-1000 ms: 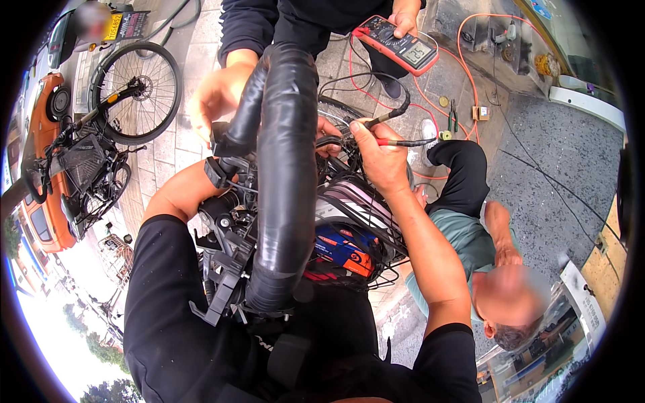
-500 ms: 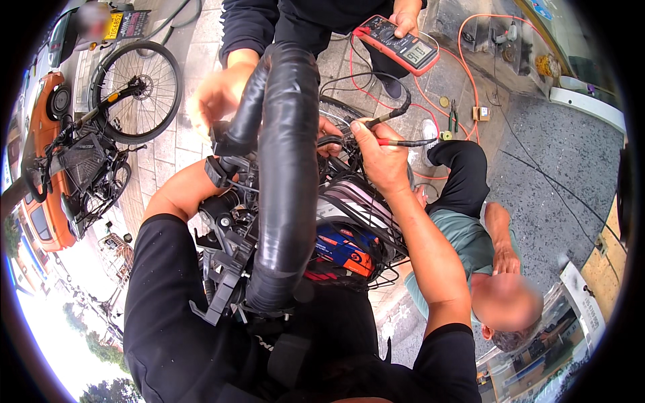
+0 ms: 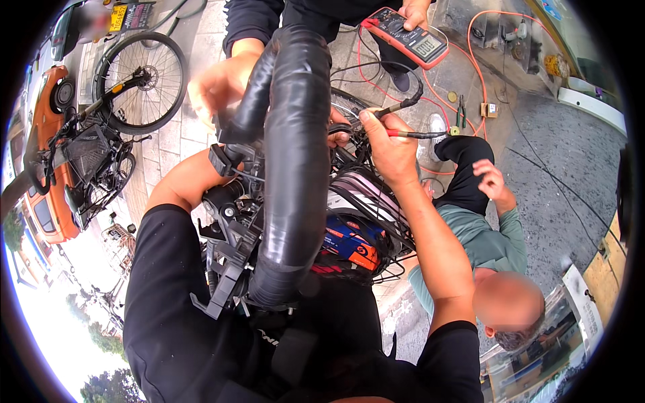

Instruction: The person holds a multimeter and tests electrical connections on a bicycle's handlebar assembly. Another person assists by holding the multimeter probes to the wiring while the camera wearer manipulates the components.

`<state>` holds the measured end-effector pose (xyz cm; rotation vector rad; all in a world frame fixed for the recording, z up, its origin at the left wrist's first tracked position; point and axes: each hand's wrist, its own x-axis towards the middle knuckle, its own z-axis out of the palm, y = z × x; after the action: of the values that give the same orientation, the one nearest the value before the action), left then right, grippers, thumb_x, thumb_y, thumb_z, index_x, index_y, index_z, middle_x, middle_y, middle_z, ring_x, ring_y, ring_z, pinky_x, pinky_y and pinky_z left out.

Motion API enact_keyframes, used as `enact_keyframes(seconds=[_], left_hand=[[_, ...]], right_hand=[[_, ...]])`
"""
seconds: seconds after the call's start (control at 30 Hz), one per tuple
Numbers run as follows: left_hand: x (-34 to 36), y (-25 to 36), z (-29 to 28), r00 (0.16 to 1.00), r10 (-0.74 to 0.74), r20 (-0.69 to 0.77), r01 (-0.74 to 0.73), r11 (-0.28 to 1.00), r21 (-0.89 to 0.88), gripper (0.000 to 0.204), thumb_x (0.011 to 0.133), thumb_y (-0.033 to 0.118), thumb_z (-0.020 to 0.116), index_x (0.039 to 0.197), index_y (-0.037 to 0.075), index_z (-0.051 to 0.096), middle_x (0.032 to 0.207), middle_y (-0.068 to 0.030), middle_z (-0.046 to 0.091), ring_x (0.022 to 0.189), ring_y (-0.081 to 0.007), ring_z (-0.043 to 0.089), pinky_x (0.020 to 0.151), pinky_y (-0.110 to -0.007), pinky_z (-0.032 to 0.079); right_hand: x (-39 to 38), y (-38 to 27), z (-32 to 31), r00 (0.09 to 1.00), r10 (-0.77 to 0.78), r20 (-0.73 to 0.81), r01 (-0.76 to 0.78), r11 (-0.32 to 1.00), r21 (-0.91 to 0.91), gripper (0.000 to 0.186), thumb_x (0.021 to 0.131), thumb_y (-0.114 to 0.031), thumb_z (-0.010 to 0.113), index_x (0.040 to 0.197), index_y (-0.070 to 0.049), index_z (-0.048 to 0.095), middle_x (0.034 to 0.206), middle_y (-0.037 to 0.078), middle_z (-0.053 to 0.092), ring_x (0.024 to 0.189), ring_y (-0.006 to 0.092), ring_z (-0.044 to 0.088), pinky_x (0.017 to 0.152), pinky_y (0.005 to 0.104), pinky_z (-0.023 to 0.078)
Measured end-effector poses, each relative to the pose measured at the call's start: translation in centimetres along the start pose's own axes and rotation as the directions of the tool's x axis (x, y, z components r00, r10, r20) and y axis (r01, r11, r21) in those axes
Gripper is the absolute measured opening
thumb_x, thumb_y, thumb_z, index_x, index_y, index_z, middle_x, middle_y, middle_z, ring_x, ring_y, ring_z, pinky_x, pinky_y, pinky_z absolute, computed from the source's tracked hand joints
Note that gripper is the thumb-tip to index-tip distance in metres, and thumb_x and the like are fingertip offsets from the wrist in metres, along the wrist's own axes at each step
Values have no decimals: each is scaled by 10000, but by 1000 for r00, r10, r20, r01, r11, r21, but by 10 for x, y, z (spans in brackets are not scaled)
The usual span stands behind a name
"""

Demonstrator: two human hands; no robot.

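A thick black-wrapped handlebar [image 3: 295, 154] fills the middle, above a bike's black fittings [image 3: 228, 228] and a rear wire basket [image 3: 396, 235] with a blue and orange package [image 3: 353, 240]. My right hand [image 3: 391, 153] pinches the test probes, one red-banded [image 3: 416, 134], one dark [image 3: 396, 107], beside the wheel's hub area. My left hand [image 3: 338, 131] is mostly hidden behind the handlebar; its curled fingers grip something black that I cannot make out. A co-worker's hand [image 3: 222, 91] touches the handlebar's upper left. Their other hand holds an orange multimeter [image 3: 408, 39] with leads.
A seated person [image 3: 477, 248] is at right, one hand raised. Pliers [image 3: 461, 111], a small box [image 3: 488, 111] and orange cable [image 3: 480, 67] lie on paving. At left stand a bicycle [image 3: 101, 181] and an orange car [image 3: 50, 215]. A glass front [image 3: 564, 40] borders the upper right.
The view has shifted, so the bike and hands sit slightly higher and rightward. The seated person's hand has moved from the face to raised in front. The multimeter's display has changed.
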<state>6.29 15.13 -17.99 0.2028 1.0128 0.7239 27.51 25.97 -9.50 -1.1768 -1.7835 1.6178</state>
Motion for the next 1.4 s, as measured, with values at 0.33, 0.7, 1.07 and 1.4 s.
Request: enact_keyframes(seconds=[0.33,0.7,1.07,1.4], left_hand=[[-7,4,6,996,86,33,-85,996,-27,173,1042,31,693,1210,-8,709,1096,-94,779,1011,-164,757,861,-288,605],[-4,6,7,995,85,54,-85,996,3,162,1034,10,703,1192,-22,717,1080,-102,780,987,-153,747,848,-286,601],[-7,2,12,994,109,13,-108,993,-39,158,1029,5,708,1184,-19,722,1079,-110,785,990,-159,751,852,-290,608],[-4,-1,9,987,152,50,-150,987,-51,171,1021,-9,711,1193,-14,711,1080,-108,777,1000,-166,755,849,-291,611]], right_hand=[[-2,-8,0,999,35,13,-35,999,35,171,1015,-152,757,1004,19,753,770,41,696,701,90,578,636,298,485],[-1,-2,2,1000,-26,-14,26,999,-28,218,1000,-172,762,893,15,727,692,109,656,602,160,575,578,353,465],[-2,-3,0,997,-77,6,77,995,-56,179,998,-145,757,932,20,740,724,114,688,623,168,623,591,344,485],[-4,-16,-1,998,-34,59,37,998,-47,153,1012,-135,736,994,16,749,804,101,753,702,147,689,655,318,539]])
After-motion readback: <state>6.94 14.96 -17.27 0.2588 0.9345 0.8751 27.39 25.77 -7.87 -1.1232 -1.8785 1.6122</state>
